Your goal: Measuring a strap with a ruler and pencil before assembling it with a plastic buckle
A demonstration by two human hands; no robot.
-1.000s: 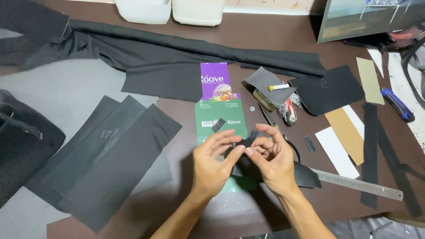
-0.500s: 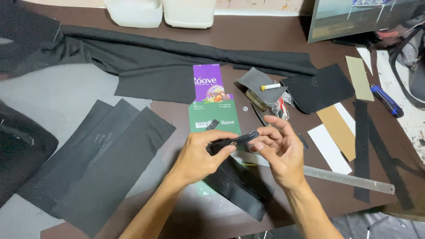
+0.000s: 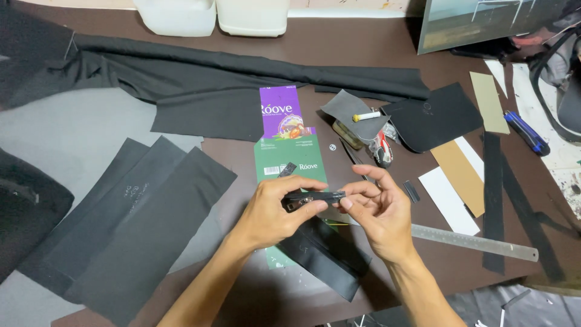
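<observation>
My left hand (image 3: 273,209) and my right hand (image 3: 378,212) meet above the table's front middle. Together they pinch a short black zipper piece (image 3: 315,196) held level, the left thumb and fingers on its left end by the slider, the right fingertips on its right end. Under the hands lies a dark fabric piece (image 3: 324,257) on a flattened green and purple carton (image 3: 284,142). A small black strip (image 3: 287,169) rests on the carton just above my left hand.
Black fabric panels (image 3: 130,224) lie at left, a long black cloth (image 3: 242,79) across the back. A steel ruler (image 3: 478,241), paper and tan card strips (image 3: 457,181), a blue utility knife (image 3: 526,132), a cutter (image 3: 381,151) and white containers (image 3: 212,15) surround the work spot.
The hands have shifted slightly toward the front and now hold the zipper piece flatter and more level between them. The dark fabric piece stays on the carton beneath.
</observation>
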